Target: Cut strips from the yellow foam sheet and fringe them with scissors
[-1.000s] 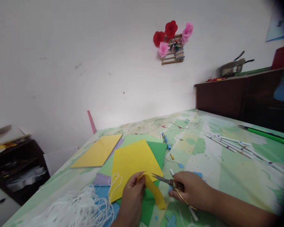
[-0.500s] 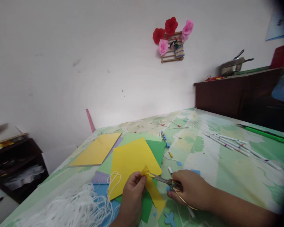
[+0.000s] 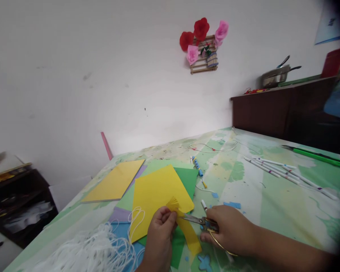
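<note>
Between its thumb and fingers, my left hand [image 3: 162, 230] pinches a yellow paper strip [image 3: 190, 237]. The strip's upper end is cut into a fine fringe, and its other end hangs down to the right. My right hand [image 3: 232, 228] grips scissors [image 3: 195, 219] with gold-coloured handles. Their blades point left and meet the strip beside my left fingertips; whether the blades are closed I cannot tell. Under my left hand lie a yellow sheet [image 3: 155, 189] and a green sheet [image 3: 185, 181]. A white stick [image 3: 204, 205] lies partly hidden behind my right hand.
White cord [image 3: 87, 249] is heaped at the front left. A yellow-orange board [image 3: 113, 181] lies behind it. Several white sticks [image 3: 280, 170] and a green pen-like item [image 3: 320, 157] are at the right. A blue cutout [image 3: 205, 262] and a blue tube [image 3: 197, 166] lie near the middle.
The scissor blades have shifted slightly against the strip, and the strip's lower end has swung a little right. My left hand keeps its pinch. The camera view has shifted slightly.
</note>
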Tool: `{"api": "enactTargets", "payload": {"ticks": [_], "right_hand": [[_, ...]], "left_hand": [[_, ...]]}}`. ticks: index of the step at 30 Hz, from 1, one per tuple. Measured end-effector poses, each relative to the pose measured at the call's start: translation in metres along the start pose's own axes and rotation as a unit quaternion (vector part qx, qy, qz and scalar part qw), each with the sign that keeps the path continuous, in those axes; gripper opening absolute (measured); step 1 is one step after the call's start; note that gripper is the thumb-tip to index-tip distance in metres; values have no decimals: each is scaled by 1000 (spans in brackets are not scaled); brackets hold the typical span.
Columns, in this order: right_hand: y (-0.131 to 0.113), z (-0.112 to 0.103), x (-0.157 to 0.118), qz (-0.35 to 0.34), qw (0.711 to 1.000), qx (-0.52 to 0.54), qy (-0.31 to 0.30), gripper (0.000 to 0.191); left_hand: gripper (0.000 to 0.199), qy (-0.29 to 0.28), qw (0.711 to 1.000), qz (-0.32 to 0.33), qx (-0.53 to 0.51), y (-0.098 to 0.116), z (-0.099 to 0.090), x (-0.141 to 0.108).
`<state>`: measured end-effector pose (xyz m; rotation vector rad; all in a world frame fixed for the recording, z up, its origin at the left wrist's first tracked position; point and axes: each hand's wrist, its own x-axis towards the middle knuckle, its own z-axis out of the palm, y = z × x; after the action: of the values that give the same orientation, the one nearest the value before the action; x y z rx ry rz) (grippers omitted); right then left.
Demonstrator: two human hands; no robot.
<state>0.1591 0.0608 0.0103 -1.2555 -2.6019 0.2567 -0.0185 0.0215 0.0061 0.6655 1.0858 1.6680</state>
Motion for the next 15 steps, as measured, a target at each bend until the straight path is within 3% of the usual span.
{"api": "enactTargets", "payload": {"ticks": [6,15], "right_hand": [[-1,-1,1,-1,1000,15,-5,43],[-3,-5,1,-6,1000,14,-7,44]], "left_hand": [[16,-44,999,1,15,-3,0,-1],[19,-44,999,2,7,-5,-1,0]]}}
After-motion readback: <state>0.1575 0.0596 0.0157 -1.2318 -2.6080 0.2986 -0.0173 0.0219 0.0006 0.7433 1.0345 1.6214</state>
